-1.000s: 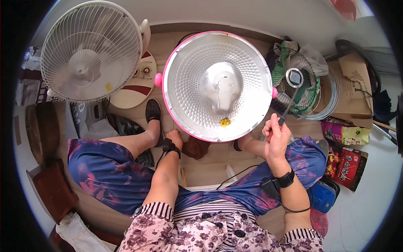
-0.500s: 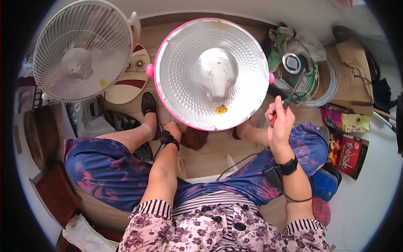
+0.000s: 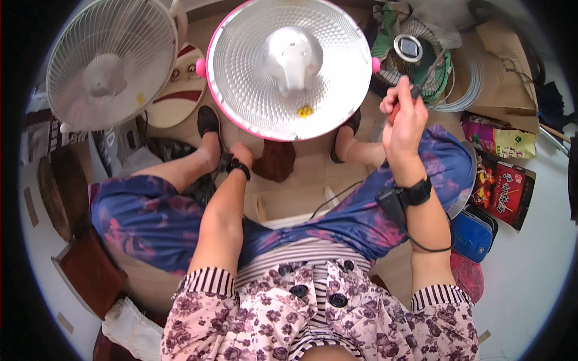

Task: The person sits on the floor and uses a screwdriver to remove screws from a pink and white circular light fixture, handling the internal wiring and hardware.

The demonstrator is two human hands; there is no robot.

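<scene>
A screwdriver [image 3: 417, 89] with a black and red handle is grasped in the curled fingers of the right hand [image 3: 404, 125]. Its long axis is slanted from near left to far right, so the shaft is aimed away from the pink-rimmed reflector heater [image 3: 292, 63] and is seen against a wire fan guard [image 3: 408, 48]. The heater's round dish is placed to the left of the right-hand fingers and mostly farther off, and a gap is left between them and its right rim. A line from left to right is marked by its two pink side knobs [image 3: 376, 65]. The left hand [image 3: 242, 155] is seen just beside the near-left rim, left of a brown cloth [image 3: 276, 161], and appears the closer hand, though depth cannot be judged. Its fingers are bent inward; whether anything is gripped cannot be told. Farther left, a white fan [image 3: 99, 72] is stood.
</scene>
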